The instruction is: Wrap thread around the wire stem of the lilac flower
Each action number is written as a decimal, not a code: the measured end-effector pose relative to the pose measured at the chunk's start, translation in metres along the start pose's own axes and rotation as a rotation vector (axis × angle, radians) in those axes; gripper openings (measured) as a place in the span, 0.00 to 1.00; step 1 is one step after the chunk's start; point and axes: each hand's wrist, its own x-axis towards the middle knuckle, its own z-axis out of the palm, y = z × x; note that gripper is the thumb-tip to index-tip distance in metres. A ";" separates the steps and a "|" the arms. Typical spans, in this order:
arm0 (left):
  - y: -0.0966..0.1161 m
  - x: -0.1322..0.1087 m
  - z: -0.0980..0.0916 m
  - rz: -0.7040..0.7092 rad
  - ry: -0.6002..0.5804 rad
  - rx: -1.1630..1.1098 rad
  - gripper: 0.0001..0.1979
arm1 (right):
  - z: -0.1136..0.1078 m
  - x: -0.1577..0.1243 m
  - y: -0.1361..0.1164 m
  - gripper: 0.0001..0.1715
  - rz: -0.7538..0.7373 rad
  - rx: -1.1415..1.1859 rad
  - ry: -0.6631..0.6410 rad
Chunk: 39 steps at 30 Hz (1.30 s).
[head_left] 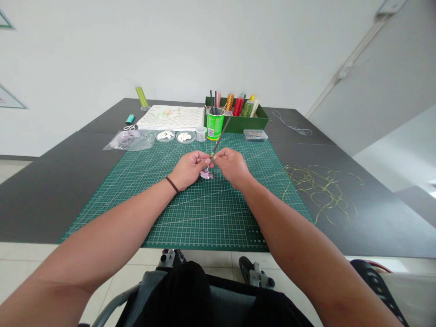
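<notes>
My left hand (189, 169) is closed near the lower end of a thin dark stick (221, 135), which slants up and to the right. Below its fingertips hangs a pale purple flower (206, 174), petals down. A bit of yellow-green thread (212, 155) shows on the stick between both hands. My right hand (233, 166) pinches beside that spot, fingertips almost meeting those of the left; the thread in its pinch is mostly hidden. Both hands are above a green cutting mat (204, 218). A tangle of yellow-green thread (316, 188) lies at the right, one strand reaching toward the mat.
Behind my hands stand a green can (215, 126) of dark sticks, a lidded jar (201, 133), two dishes of white pieces (185, 136), and a clear case (255, 135). Farther back are a green box (235, 122) of colored tubes and a white board (177, 119). Scissors (130, 128) and a plastic bag (131, 140) lie left.
</notes>
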 end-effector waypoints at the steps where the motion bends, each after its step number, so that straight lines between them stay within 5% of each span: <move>1: 0.001 0.000 0.000 0.001 0.011 0.003 0.09 | 0.000 0.000 0.000 0.05 -0.002 -0.007 0.010; 16: 0.003 0.000 0.003 -0.006 0.084 -0.055 0.04 | 0.001 0.002 0.007 0.06 -0.059 -0.013 0.028; 39: -0.003 0.003 0.000 -0.007 0.044 0.060 0.10 | -0.001 0.001 0.004 0.06 -0.047 -0.061 0.034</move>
